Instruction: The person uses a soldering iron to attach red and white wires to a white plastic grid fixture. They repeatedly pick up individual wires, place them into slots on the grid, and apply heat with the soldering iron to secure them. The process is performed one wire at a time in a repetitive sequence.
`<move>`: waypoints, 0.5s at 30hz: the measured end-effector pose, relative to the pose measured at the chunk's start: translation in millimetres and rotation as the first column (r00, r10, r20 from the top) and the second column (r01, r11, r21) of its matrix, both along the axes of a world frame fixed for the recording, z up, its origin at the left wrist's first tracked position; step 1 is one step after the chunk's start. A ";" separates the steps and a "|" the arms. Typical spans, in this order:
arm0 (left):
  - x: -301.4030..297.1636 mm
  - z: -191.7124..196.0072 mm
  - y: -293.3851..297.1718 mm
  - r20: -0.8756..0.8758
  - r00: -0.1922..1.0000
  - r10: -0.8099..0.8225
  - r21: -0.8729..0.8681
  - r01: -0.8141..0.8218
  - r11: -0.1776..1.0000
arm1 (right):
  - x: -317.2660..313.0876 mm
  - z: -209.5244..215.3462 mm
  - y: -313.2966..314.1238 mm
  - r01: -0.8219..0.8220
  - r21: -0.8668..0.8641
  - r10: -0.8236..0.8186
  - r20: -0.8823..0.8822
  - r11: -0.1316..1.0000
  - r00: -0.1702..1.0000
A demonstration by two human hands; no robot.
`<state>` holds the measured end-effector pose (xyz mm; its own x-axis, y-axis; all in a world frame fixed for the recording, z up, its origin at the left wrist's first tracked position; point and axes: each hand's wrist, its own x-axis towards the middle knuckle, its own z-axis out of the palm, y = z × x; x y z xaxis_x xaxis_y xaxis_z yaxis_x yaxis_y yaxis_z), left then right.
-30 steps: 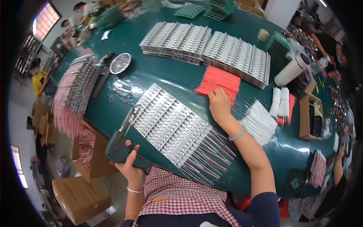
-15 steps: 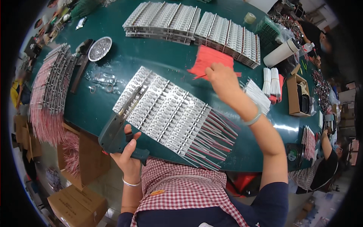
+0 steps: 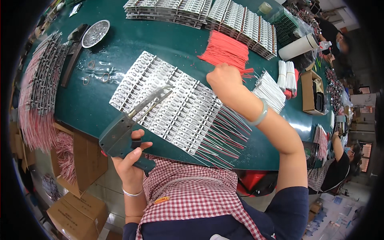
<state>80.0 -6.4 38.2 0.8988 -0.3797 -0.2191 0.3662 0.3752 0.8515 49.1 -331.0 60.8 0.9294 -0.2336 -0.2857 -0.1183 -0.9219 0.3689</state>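
Observation:
My left hand grips a dark green gun-shaped tool at the table's near edge; its metal tip lies over a wide panel of silver strip parts with red and white wires trailing off its right end. My right hand is closed on a few red wires just past the panel's far right corner. It hovers beside a loose pile of red wires. A pale bangle circles that wrist.
Stacked silver panels line the far edge. White wire bundles, a white roll and a small cardboard box lie right. A metal dish and wired strips lie left. Other people work at right.
My right hand has lifted off the red wire pile and drawn back toward the panel with a few red wires. The left hand keeps its hold on the tool.

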 end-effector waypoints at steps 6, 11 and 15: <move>7.4 0.5 -9.4 -0.141 0.988 -0.069 -0.079 0.058 0.995 | -37.4 -19.3 -2.5 -0.139 0.279 -0.073 0.632 0.950 0.771; 10.0 8.6 -32.4 -0.176 0.971 -0.164 -0.143 0.140 0.980 | -51.7 -43.3 18.6 -0.214 0.443 -0.248 0.771 0.871 0.587; 0.5 17.4 -51.4 -0.016 0.981 -0.191 0.018 0.192 0.981 | -61.2 -55.6 23.3 -0.221 0.467 -0.286 0.784 0.856 0.551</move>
<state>80.5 -57.8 55.6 0.8066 -0.5401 -0.2402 0.4418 0.2808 0.8521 -12.1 -307.7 5.2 0.7932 -0.3429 0.5032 -0.1588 -0.9143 -0.3727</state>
